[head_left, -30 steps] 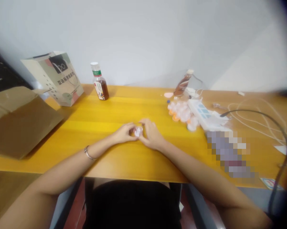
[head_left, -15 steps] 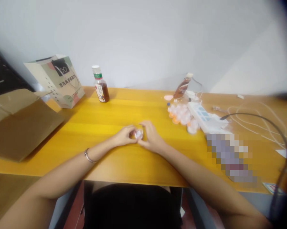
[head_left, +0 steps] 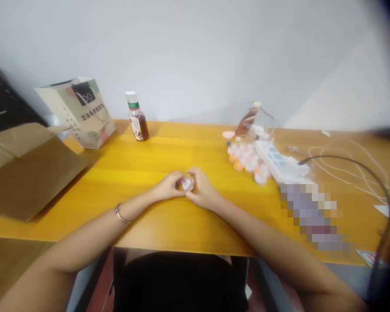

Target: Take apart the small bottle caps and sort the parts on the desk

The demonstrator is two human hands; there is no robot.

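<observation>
Between my two hands is a small round whitish, partly see-through object point(head_left: 188, 184); its kind is too blurred to tell. My left hand point(head_left: 170, 185) is closed on its left side, with thumb and fingers curled about it. On the right side my right hand point(head_left: 204, 188) bends round the same object, fingertips at its far edge and thumb at its near edge. Both hands are just above or on the yellow wooden table point(head_left: 182, 225); the contact is unclear. The left wrist wears a metal bracelet.
Several small round whitish and orange pieces point(head_left: 245, 156) cluster to the right, beside a white box point(head_left: 272, 158). Behind them leans a brown drink bottle point(head_left: 246, 119). Another bottle point(head_left: 138, 123), a paper bag point(head_left: 91, 117) and a cardboard box point(head_left: 42, 173) stand left. Cables point(head_left: 350, 158) lie right.
My right hand has moved slightly left and its fingers have come in closer round the small object. My left hand stays nearly where it was.
</observation>
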